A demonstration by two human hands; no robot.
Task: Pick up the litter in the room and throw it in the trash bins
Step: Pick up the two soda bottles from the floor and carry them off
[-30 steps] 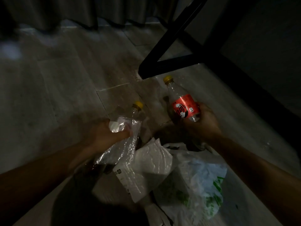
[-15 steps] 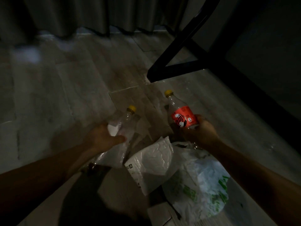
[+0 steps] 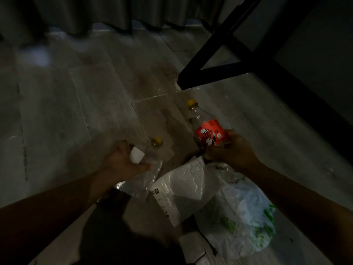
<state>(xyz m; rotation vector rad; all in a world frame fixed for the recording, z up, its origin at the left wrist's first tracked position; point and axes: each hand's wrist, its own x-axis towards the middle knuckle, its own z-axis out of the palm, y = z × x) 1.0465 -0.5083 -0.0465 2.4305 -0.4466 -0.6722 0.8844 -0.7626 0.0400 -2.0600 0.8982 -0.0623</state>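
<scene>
In a dim room, my right hand [image 3: 229,150] grips a clear plastic bottle [image 3: 207,129] with a red label and a yellow cap, held upright-tilted above the floor. From the same hand hang a white plastic bag [image 3: 183,190] and a white bag with green print [image 3: 246,217]. My left hand [image 3: 122,163] is closed on a second clear bottle with a yellow cap [image 3: 155,148], together with a crumpled clear wrapper [image 3: 141,182] and a small white scrap [image 3: 136,154].
A black metal table frame [image 3: 219,60] stands on the grey tiled floor [image 3: 76,111] ahead and to the right. Dark curtains [image 3: 86,14] hang along the far wall. No trash bin shows in view.
The view has shifted a little down and left over the floor. Both hands keep the same hold on their bottles and bags.
</scene>
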